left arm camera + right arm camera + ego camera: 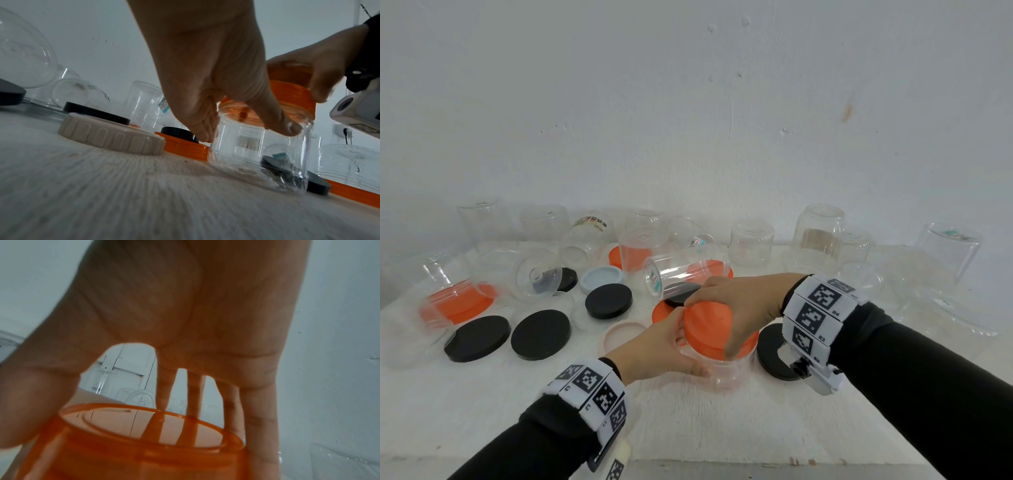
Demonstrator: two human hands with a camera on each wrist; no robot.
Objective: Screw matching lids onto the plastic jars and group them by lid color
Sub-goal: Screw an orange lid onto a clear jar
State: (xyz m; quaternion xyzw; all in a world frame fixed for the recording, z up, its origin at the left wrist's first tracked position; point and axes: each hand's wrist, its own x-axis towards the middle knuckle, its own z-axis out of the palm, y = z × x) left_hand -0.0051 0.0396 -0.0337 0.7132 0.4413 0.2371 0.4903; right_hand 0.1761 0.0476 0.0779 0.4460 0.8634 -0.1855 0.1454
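Note:
A small clear plastic jar point(722, 371) point(257, 154) stands near the table's front middle, slightly tilted in the left wrist view. My left hand point(664, 349) point(226, 113) grips its body, thumb in front and fingers behind. An orange lid point(714, 329) point(292, 95) point(144, 443) sits on the jar's mouth. My right hand point(736, 308) point(164, 386) covers it from above, thumb and fingers curled round its ribbed rim. Whether the lid is screwed tight cannot be told.
Loose black lids point(477, 337) point(541, 334) point(608, 301) point(774, 353), a pale blue lid point(602, 278), a beige lid point(621, 334) point(111, 138) and orange lids point(460, 303) point(185, 147) lie around. Several clear jars point(751, 243) stand or lie along the back wall. The table's front edge point(688, 462) is near.

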